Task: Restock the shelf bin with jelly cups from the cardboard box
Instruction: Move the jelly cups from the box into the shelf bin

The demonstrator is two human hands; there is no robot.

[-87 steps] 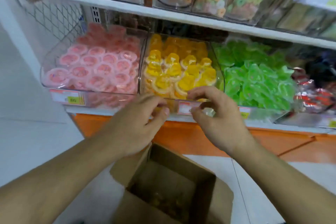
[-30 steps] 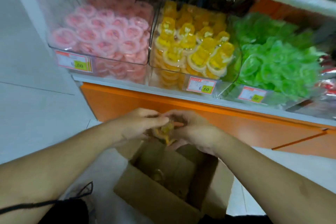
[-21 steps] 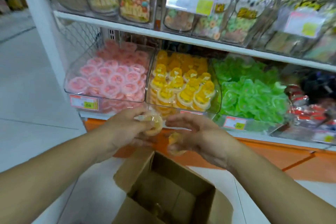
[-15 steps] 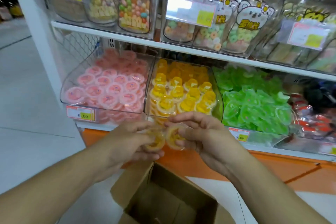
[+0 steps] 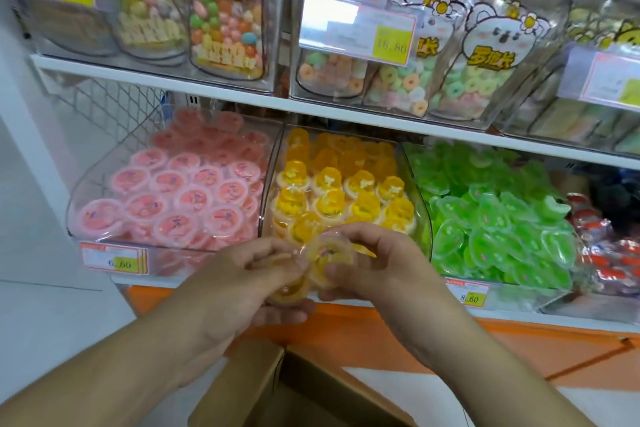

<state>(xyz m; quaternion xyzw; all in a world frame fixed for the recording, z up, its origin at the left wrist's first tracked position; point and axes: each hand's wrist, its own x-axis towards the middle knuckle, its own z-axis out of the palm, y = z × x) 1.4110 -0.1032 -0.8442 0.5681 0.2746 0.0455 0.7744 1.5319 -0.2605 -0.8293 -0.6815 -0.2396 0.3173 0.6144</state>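
Two hands hold yellow jelly cups just in front of a clear shelf bin.

The left hand [image 5: 242, 274] curls round one jelly cup [image 5: 289, 288], mostly hidden by its fingers; the right hand [image 5: 377, 267] pinches a second cup [image 5: 327, 255], its foil lid facing up. Both sit at the front lip of the yellow bin [image 5: 424, 218], whose price tag they cover. The cardboard box [image 5: 277, 388] below is cut off by the frame, its contents unseen.

Two hands, the left hand [image 5: 242, 282] and the right hand [image 5: 377, 267], each hold one yellow jelly cup [image 5: 327, 262]. Three clear jelly bins [image 5: 424, 218] line the lower shelf. One cardboard box [image 5: 263, 388] sits below.
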